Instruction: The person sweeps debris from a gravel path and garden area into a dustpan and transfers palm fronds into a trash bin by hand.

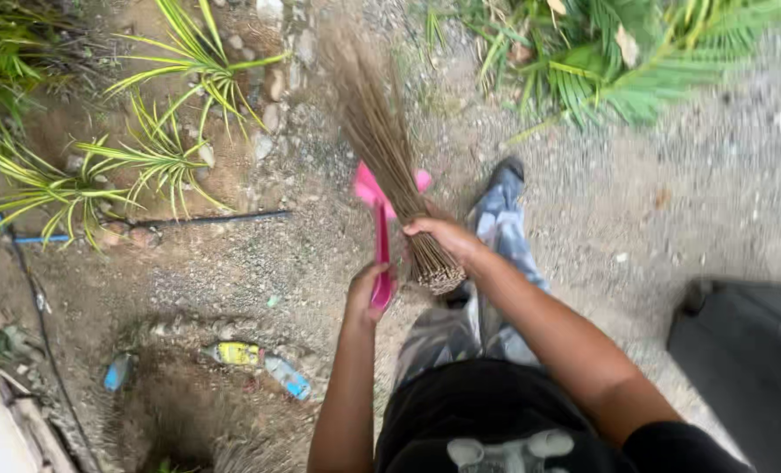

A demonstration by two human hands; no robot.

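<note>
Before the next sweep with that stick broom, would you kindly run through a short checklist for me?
1. Right hand gripped around the stick broom near its bound end: ok.
2. Left hand closed on the pink dustpan handle: ok.
3. Dustpan blade down on the gravel ground: not ok, it is raised behind the bristles.
4. Bristle tips touching the ground: cannot tell, they are blurred.
5. Litter spotted: ok, a yellow wrapper and a blue packet lie to the left.
</note>
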